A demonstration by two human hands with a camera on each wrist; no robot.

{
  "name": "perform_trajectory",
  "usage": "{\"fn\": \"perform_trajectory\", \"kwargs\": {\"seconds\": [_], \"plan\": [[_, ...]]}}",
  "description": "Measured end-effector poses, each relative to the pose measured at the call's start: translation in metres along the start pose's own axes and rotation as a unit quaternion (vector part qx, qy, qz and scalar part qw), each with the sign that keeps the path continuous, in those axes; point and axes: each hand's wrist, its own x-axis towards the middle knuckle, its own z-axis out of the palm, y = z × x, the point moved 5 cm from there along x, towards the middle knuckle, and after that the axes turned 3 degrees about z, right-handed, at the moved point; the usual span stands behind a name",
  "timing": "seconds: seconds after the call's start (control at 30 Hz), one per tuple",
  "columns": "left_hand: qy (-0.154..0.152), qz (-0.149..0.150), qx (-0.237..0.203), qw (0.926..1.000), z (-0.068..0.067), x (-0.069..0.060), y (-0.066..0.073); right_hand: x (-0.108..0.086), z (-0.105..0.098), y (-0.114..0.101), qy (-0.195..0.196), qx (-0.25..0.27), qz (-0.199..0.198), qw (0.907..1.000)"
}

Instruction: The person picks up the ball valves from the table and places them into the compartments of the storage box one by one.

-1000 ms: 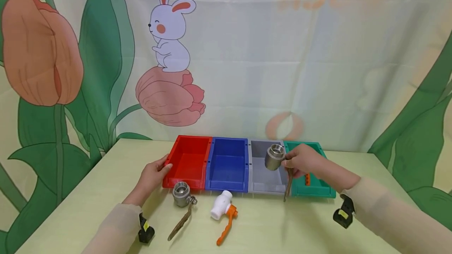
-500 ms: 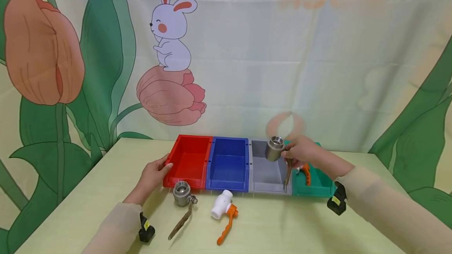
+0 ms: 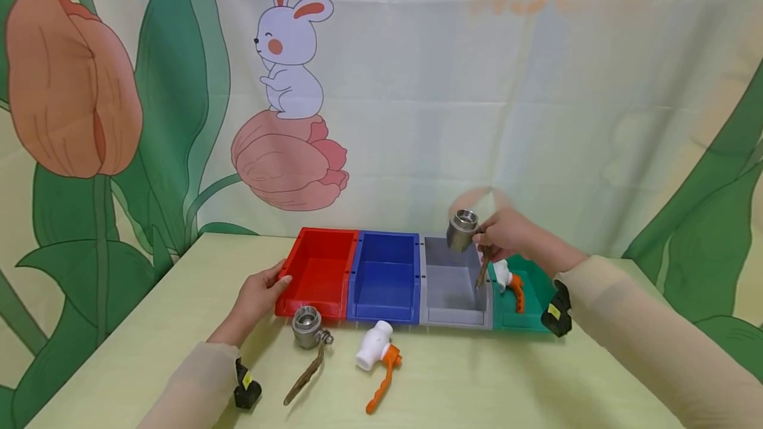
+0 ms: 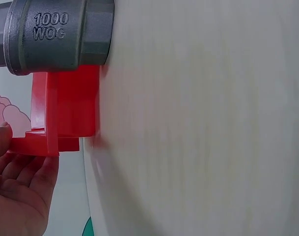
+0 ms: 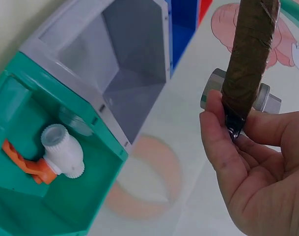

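My right hand (image 3: 507,234) holds a metal ball valve (image 3: 462,230) up above the back of the grey bin (image 3: 456,316). Thumb and fingers pinch it at the base of its brown-wrapped lever (image 5: 250,54), which hangs down in the head view. At the red bin (image 3: 316,283), my left hand (image 3: 258,295) grips the left rim, thumb on top and fingers below, as the left wrist view shows. Close in front of that bin stands a second metal ball valve (image 3: 306,330). A white plastic ball valve (image 3: 374,346) with an orange lever lies to its right.
Between the red and grey bins sits a blue bin (image 3: 384,290). The green bin (image 3: 536,323) at the right end contains another white ball valve (image 5: 66,152) with an orange lever. Behind the table (image 3: 453,382) hangs a printed cloth (image 3: 405,118).
My right hand has lifted the metal valve up and back over the grey bin, uncovering the white valve in the green bin. My left hand stays on the red bin.
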Motion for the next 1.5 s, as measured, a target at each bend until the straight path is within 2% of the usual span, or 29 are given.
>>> {"fn": "perform_trajectory", "kwargs": {"seconds": [0.2,0.4,0.63,1.0,1.13,1.33,1.5], "plan": [[0.000,-0.002,-0.006,1.0000,-0.001,0.001,0.000,0.006,-0.011,-0.009,0.019,-0.015,0.007,0.9997],[-0.002,0.000,-0.002,1.0000,-0.002,0.001,0.001,0.008,-0.016,-0.015,0.018,-0.018,0.015,0.9996],[-0.004,-0.007,-0.006,1.0000,-0.002,0.000,0.002,0.013,-0.019,-0.013,0.013,-0.013,0.024,0.9995],[-0.003,-0.018,-0.012,0.9998,-0.002,-0.001,0.007,0.035,-0.022,-0.004,0.016,0.008,0.041,0.9990],[-0.004,-0.017,-0.014,0.9997,-0.002,0.000,0.006,0.041,-0.019,0.000,0.018,0.021,0.035,0.9990],[-0.002,-0.011,-0.006,0.9999,-0.002,0.001,0.004,0.051,-0.008,0.008,0.023,0.002,0.035,0.9991],[0.000,0.002,-0.002,1.0000,-0.004,0.001,0.005,0.056,0.000,0.011,0.023,0.021,0.041,0.9987]]}}
